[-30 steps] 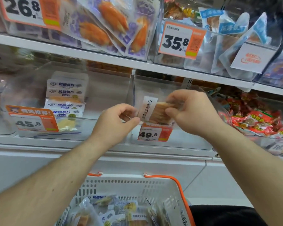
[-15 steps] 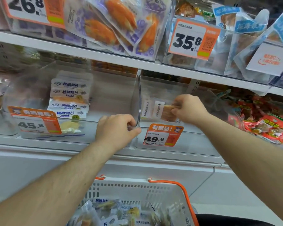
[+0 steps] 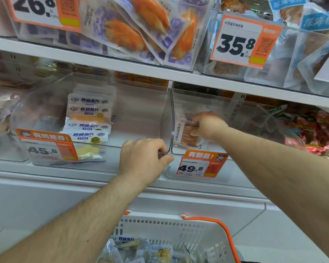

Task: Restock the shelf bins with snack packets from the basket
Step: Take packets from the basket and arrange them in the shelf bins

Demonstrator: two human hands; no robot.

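The shelf (image 3: 122, 67) carries a row of clear bins, and the step in hand appears to be seating one packet inside the clear bin (image 3: 215, 164) tagged 49.8. To do it well, the packet should go down until its bottom edge meets the bin floor, standing with the printed face forward, before the fingers let go; letting go high would likely leave it slumped or face down. The neighbouring bin (image 3: 141, 111), tagged 45.8, shows the pattern to copy: its fish-slice packets (image 3: 88, 114) stand in a neat overlapping stack. Keeping the bin steady while the packet goes in is sensible, since the clear plastic looks light and could slide back on the shelf.

Below, the white basket (image 3: 179, 228) with orange handles holds more packets, so restocking is not finished.

The left hand (image 3: 142, 158) has its fingers curled over the front edge where the two bins meet, thumb beneath, gripping the rim.

The right hand (image 3: 207, 126) reaches inside the bin, its grip closed in a pinch on the upper right part of the snack packet (image 3: 185, 134), which hangs upright against the bin's left wall, low in the bin.
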